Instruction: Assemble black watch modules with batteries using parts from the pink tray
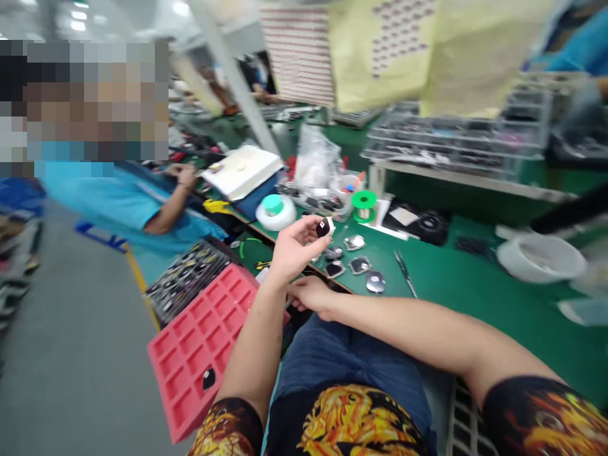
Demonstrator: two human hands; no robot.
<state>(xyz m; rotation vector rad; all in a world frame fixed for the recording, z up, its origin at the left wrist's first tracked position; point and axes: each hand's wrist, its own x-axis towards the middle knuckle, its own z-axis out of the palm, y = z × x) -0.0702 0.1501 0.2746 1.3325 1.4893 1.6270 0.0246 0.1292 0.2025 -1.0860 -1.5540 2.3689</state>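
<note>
Raised over the bench edge, my left hand [295, 248] pinches a small black rounded part [325, 227] with a white label and a pale side, between thumb and fingers. Lower and closer to my lap, my right hand [311, 296] is closed, its fingers curled at the table's edge; whatever it grips is hidden. Several small shiny and dark parts [360, 265] lie on the green bench just right of my hands. A pink tray [202, 342] with square pockets sits left of my left forearm, one pocket holding a black part [208, 379].
Tweezers [405, 273] lie on the green bench [456, 278]. Behind are a green solder-wire spool [364, 206], a round white bottle with a teal cap [275, 212] and a white bowl [541, 256]. Another tray of parts [187, 278] stands left. A co-worker in blue [118, 196] sits there.
</note>
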